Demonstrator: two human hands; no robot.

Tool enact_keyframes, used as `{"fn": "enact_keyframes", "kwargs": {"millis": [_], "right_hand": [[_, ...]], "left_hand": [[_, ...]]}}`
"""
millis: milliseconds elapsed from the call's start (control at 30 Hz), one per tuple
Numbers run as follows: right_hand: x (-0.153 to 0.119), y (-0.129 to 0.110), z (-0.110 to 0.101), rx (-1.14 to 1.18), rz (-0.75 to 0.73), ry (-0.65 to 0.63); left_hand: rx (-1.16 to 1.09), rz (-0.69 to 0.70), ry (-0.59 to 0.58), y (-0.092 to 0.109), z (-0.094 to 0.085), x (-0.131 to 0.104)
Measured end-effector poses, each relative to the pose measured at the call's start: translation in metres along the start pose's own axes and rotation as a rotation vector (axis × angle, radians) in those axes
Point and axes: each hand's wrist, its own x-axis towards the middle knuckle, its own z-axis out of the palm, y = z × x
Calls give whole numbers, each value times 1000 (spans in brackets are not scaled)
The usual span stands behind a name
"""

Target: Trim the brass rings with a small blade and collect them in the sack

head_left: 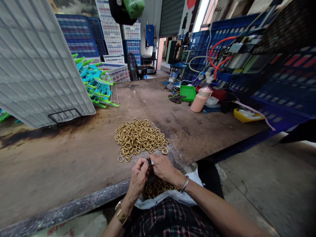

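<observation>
My left hand is closed, its thumb and fingers pinching a dark cloth-like piece at the table's front edge. Close against it, my right hand is also closed on the same dark piece, with a bit of white between the fingers. Just beyond both hands, a heap of brass-coloured rings lies on the brown table. Below my hands, more rings sit in a white bag on my lap. The fingers partly hide what I hold.
A white ribbed panel leans at the left, beside green and blue plastic frames. At the right stand a pink bottle, a green tray and a yellow tray. Stacked crates are behind.
</observation>
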Motion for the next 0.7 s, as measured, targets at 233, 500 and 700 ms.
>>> {"fn": "enact_keyframes", "kwargs": {"millis": [233,500,700], "right_hand": [[1,7,-1,-4,-1,-90],[-4,39,-9,-33,247,169],[-4,57,0,-43,395,216]], "left_hand": [[30,20,-40,3,0,-11],[-447,-156,-109,28,6,-16],[-579,-284,-51,10,0,-5]]}}
